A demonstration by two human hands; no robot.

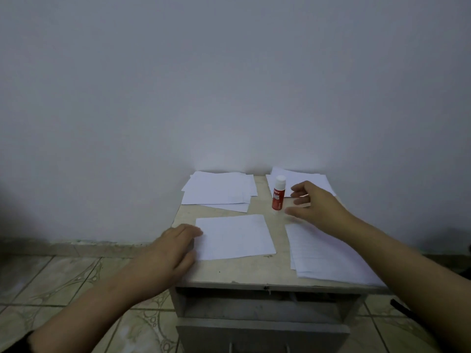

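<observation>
Right hand (pixel 316 205), fingers wide, reaches for the glue stick (pixel 278 192) at one o'clock; left hand (pixel 175 245) pins the sheet (pixel 234 236) flat-fingered; grasping likely follows.

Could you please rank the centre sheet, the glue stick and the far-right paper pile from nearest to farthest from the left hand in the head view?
1. Centre sheet: the left hand rests on its left edge.
2. Glue stick: upright, farther back and to the right.
3. Far-right paper pile: back right corner, behind the glue stick.
</observation>
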